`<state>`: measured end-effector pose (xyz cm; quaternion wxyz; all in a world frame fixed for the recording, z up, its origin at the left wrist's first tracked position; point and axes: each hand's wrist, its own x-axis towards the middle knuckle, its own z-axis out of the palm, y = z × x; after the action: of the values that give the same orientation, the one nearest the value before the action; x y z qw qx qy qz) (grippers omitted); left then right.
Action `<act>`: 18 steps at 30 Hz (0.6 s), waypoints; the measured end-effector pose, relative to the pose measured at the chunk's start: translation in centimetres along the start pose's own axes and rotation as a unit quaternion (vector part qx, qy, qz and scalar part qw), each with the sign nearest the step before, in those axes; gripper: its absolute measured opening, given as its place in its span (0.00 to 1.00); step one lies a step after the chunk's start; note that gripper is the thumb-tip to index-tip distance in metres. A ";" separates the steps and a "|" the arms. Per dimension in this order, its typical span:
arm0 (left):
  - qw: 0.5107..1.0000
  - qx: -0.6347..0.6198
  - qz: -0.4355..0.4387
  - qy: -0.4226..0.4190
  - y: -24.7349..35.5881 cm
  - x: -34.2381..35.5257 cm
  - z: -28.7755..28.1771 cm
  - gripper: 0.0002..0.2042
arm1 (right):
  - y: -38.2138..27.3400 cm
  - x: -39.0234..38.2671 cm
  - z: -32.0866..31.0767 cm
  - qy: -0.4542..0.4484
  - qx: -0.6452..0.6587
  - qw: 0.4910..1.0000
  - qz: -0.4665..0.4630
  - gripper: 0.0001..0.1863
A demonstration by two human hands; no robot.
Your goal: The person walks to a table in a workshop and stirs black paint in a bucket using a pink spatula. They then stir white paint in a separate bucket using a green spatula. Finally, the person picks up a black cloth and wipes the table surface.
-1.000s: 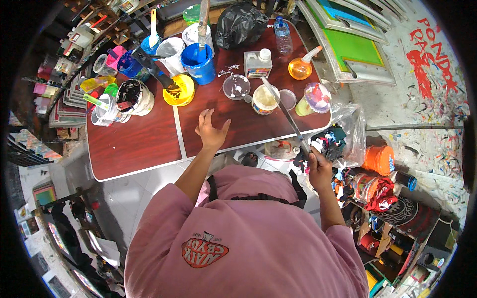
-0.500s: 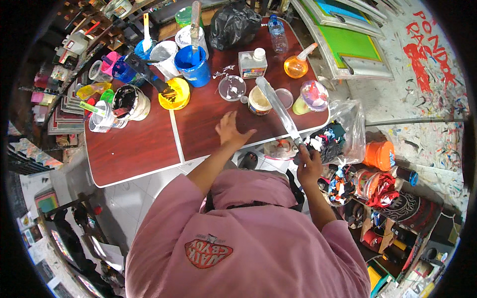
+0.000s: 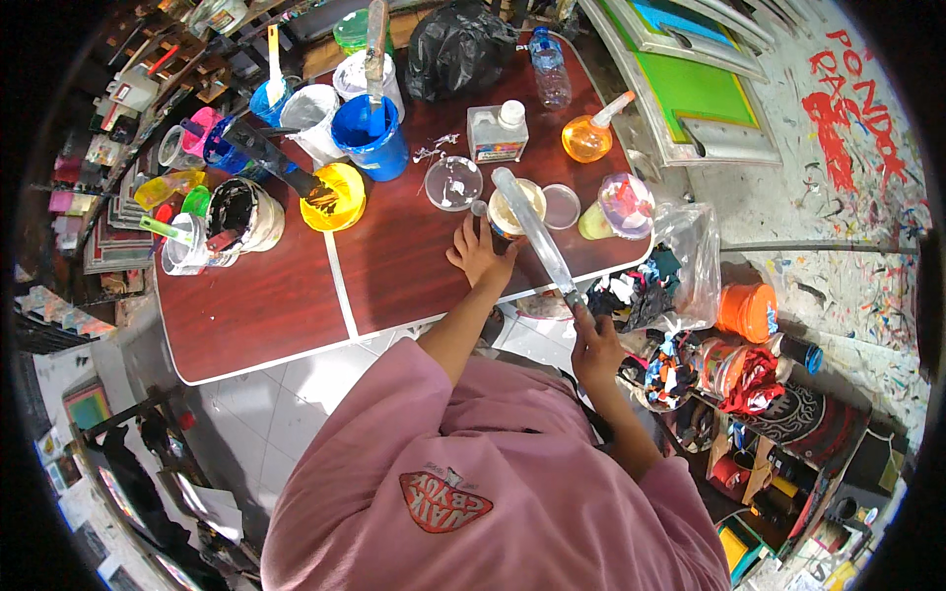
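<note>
My right hand (image 3: 596, 347) is closed around the handle of a long metal spatula (image 3: 544, 248). Its flat blade slants up and left over the mouth of a small tub (image 3: 508, 225) of pale stuff. I cannot tell if the blade touches the tub. My left hand (image 3: 481, 258) rests low over the table beside the tub, fingers spread, thumb close to the tub's side. A small round cap (image 3: 480, 208) lies just past the fingertips. Two clear round lids (image 3: 453, 184) flank the tub, the one on the right (image 3: 561, 207) being smaller.
On the red-brown table (image 3: 261, 310) stand a blue bucket (image 3: 372, 148), a yellow tub (image 3: 337, 197), a black-smeared pail (image 3: 258, 219), a square white bottle (image 3: 498, 133), an orange spray bottle (image 3: 588, 144) and a lidded cup (image 3: 619, 209). Rag-filled bags (image 3: 636, 294) sit off the right edge.
My left hand has moved right, up to the tub's side. My right hand has come slightly nearer to me, with the spatula still over the tub. The whole view has shifted a little.
</note>
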<state>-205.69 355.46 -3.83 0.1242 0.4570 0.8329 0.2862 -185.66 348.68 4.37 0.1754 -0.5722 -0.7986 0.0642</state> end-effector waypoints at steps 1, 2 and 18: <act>1.000 0.012 0.003 -0.001 -0.2 0.0 0.2 0.37 | -0.2 0.1 -0.3 -0.004 -0.004 1.000 -0.001 0.19; 1.000 0.012 0.005 0.008 -0.1 0.0 0.3 0.36 | -0.4 0.1 -0.9 -0.022 -0.012 1.000 0.005 0.19; 0.999 0.020 0.009 0.037 0.4 0.1 0.1 0.33 | -0.3 1.4 -8.0 -0.119 -0.060 0.991 -0.015 0.21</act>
<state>-205.42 355.76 -3.69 0.0812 0.4559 0.8383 0.2877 -183.55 349.12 12.18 0.0456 -0.5581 -0.8246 0.0810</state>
